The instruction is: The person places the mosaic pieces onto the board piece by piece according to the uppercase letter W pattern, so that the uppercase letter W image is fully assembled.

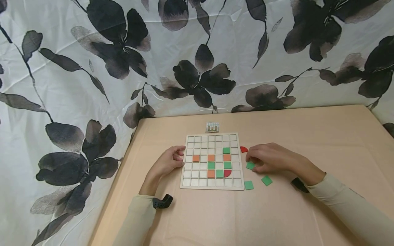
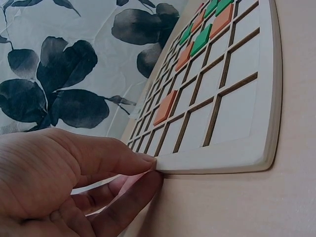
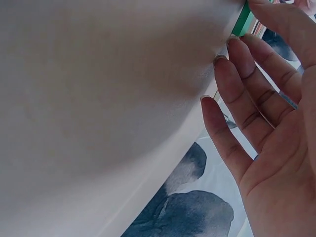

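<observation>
A white gridded board lies on the table with orange and green square tiles and a red rounded tile in some of its cells. The left hand is at the board's left edge; in the left wrist view its thumb and a finger pinch the rim. Just right of the board, the right hand pinches a green square tile between thumb and fingertips. That green tile is partly covered by the fingers in the right wrist view.
Two loose green tiles, one by the board's lower right corner and one farther right, lie on the table. A red piece sits beyond the right hand. Behind the board is a small patterned card. Floral cloth hangs behind.
</observation>
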Demonstrator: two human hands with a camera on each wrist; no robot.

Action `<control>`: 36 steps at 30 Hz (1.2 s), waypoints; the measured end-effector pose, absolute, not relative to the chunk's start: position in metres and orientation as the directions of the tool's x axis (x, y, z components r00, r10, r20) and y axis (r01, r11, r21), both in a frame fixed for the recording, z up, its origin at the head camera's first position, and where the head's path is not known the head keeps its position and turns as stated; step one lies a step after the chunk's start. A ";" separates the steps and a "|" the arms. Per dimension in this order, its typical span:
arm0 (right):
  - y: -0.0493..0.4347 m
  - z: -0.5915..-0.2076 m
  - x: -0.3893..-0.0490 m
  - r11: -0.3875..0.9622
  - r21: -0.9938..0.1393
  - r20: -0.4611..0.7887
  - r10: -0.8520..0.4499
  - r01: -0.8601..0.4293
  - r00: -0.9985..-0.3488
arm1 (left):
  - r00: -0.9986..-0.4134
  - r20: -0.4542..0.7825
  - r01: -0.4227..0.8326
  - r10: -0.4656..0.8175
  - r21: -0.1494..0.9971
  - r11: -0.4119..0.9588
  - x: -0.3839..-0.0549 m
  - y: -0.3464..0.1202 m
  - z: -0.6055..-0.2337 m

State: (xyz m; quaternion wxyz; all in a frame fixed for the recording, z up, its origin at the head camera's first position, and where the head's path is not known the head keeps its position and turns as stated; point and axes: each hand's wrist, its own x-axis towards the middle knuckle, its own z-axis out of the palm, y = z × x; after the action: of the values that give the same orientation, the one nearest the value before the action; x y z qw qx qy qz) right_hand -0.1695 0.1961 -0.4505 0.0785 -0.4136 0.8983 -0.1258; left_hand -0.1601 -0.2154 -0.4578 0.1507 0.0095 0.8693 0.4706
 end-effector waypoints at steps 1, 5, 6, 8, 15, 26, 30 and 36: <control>0.196 -0.451 -0.170 0.625 -0.294 -0.038 -0.763 -0.723 -0.645 | -0.954 -0.253 -0.125 0.158 0.821 0.558 -0.160 -0.215 -0.458; 0.195 -0.452 -0.170 0.627 -0.292 -0.038 -0.762 -0.722 -0.647 | -0.954 -0.253 -0.123 0.160 0.817 0.563 -0.161 -0.216 -0.459; 0.195 -0.453 -0.171 0.629 -0.292 -0.040 -0.760 -0.720 -0.648 | -0.954 -0.252 -0.121 0.160 0.817 0.563 -0.161 -0.216 -0.459; 0.195 -0.454 -0.171 0.633 -0.294 -0.042 -0.757 -0.716 -0.652 | -0.954 -0.251 -0.119 0.162 0.817 0.564 -0.161 -0.216 -0.459; 0.194 -0.456 -0.172 0.634 -0.314 -0.034 -0.752 -0.707 -0.659 | -0.955 -0.242 -0.108 0.170 0.821 0.561 -0.161 -0.218 -0.460; 0.192 -0.455 -0.173 0.662 -0.307 -0.041 -0.727 -0.683 -0.686 | -0.954 -0.243 -0.108 0.173 0.822 0.559 -0.161 -0.217 -0.461; 0.193 -0.453 -0.175 0.659 -0.300 -0.032 -0.730 -0.690 -0.683 | -0.954 -0.245 -0.110 0.171 0.820 0.562 -0.161 -0.217 -0.460; 0.196 -0.451 -0.178 0.637 -0.305 -0.013 -0.747 -0.708 -0.665 | -0.956 -0.242 -0.109 0.167 0.819 0.564 -0.161 -0.217 -0.459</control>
State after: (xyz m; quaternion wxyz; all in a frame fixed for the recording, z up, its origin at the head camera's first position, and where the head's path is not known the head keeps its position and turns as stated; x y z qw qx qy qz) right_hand -0.1781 0.1958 -0.4509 0.0690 -0.4033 0.9019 -0.1382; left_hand -0.1607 -0.2171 -0.4593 0.1479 0.0168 0.8719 0.4666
